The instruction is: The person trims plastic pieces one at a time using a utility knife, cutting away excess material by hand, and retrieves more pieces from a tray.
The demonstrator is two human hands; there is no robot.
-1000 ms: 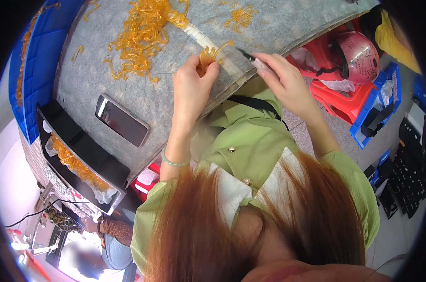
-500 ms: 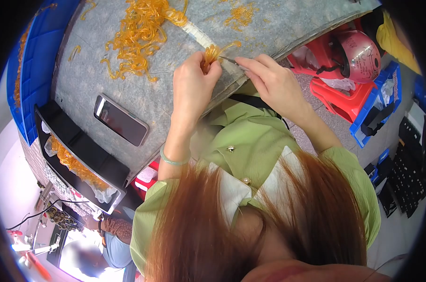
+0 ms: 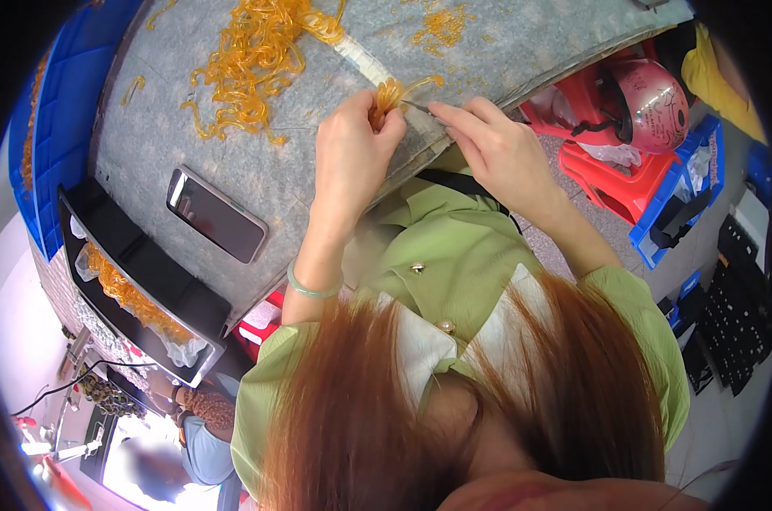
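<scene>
My left hand (image 3: pixel 349 157) is closed around a small bunch of translucent amber, rubbery strands (image 3: pixel 387 100), pinched between thumb and fingers. One loose strand sticks out to the right of the bunch. My right hand (image 3: pixel 496 146) pinches a thin pointed metal tool (image 3: pixel 419 107); its dark tip reaches the bunch, and most of its body is hidden by the fingers. Both hands are over the near edge of the grey table (image 3: pixel 305 157). A pale strip (image 3: pixel 364 64) lies on the table just beyond my left hand.
On the table are a heap of amber strands (image 3: pixel 254 64), scattered amber bits (image 3: pixel 441 30) and a phone (image 3: pixel 215 215). A black bin of amber pieces (image 3: pixel 134 294) and a blue crate (image 3: pixel 71 111) stand left. Right are a pink helmet (image 3: pixel 650 102) and red stool (image 3: pixel 611 183). Another person (image 3: pixel 203 439) sits lower left.
The view has shifted very slightly. Both hands keep nearly the same pose, with the tool's tip still at the amber bunch.
</scene>
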